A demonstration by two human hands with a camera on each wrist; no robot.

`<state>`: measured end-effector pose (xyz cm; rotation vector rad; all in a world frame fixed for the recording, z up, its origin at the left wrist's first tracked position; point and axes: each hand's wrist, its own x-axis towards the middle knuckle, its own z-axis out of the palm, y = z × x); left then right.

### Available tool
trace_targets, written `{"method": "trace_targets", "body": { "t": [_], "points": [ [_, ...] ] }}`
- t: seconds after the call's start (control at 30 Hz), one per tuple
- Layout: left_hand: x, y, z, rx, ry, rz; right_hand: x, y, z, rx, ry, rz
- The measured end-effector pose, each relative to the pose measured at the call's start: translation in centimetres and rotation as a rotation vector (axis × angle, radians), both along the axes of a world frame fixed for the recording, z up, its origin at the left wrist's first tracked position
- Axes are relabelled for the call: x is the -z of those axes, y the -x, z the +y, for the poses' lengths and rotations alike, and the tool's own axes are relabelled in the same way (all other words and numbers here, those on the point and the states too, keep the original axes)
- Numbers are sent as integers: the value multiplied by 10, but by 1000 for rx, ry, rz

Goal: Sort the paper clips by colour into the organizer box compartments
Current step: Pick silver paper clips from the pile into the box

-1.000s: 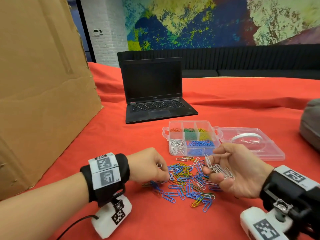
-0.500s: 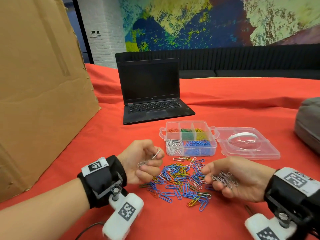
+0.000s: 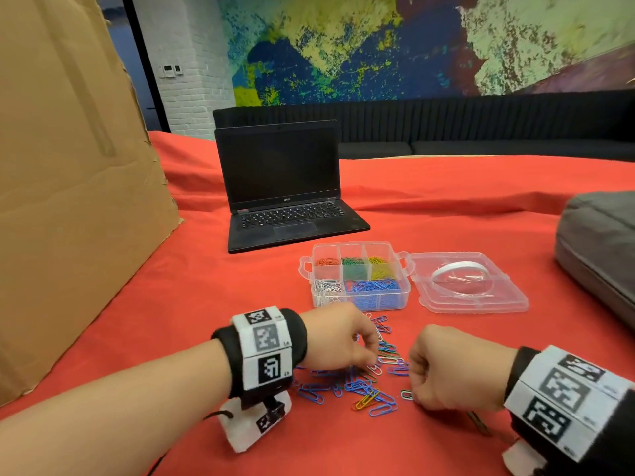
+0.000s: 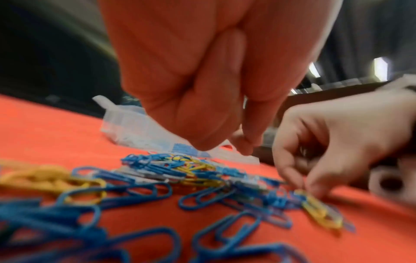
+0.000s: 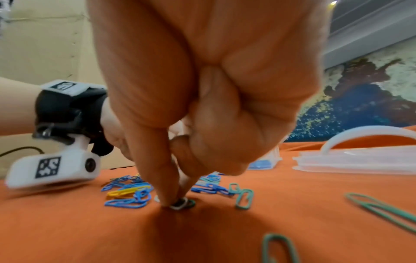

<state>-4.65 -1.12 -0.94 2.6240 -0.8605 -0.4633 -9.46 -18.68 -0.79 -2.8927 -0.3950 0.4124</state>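
Loose paper clips (image 3: 364,383), mostly blue with some yellow, white and green, lay in a heap on the red cloth (image 3: 240,286), just in front of the organizer box (image 3: 360,280). The box sat open, its clear lid (image 3: 470,286) flat to its right. Compartments: orange, green, yellow across the back row; white front-left, blue front-right. Left hand (image 3: 340,341) was over the heap's left side, knuckles up, fingers curled down to the clips; thumb and forefinger close together in the left wrist view, but blur meant I couldn't tell whether they held a clip. Right hand (image 3: 446,369) sat at the heap's right edge, curled, thumb and forefinger tips pinching a white clip (image 5: 179,204) against the cloth, a dark green one touching it. A few green clips lay apart on the cloth nearer the right wrist. Beyond the box: open black laptop (image 3: 285,190), screen dark. Cardboard sheet (image 3: 68,166) at left, grey bag (image 3: 601,242) at right edge.
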Motion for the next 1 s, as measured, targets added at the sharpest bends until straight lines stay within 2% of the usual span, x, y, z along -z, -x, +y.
{"method": "trace_targets", "body": {
  "t": [0.1, 0.2, 0.5, 0.77, 0.83, 0.87, 1.0],
  "points": [
    [1, 1, -7, 56, -100, -97, -2, 1, -11, 15, -20, 42],
    [0, -1, -9, 35, -138, -132, -2, 2, -15, 1, 23, 16],
    [-8, 1, -11, 88, -206, -164, -2, 3, -22, -8, -22, 47],
    [-9, -1, -6, 122, -173, -116, 1, 1, -29, 13, -50, 47],
    [-7, -1, -6, 99, -141, -104, -1, 0, -32, 76, -201, 159],
    [-6, -1, -7, 90, -139, -106, -3, 0, -33, 143, -340, 239],
    [-3, 0, -10, 99, -193, -110, -10, -7, -42, 518, -1112, 688]
  ]
}}
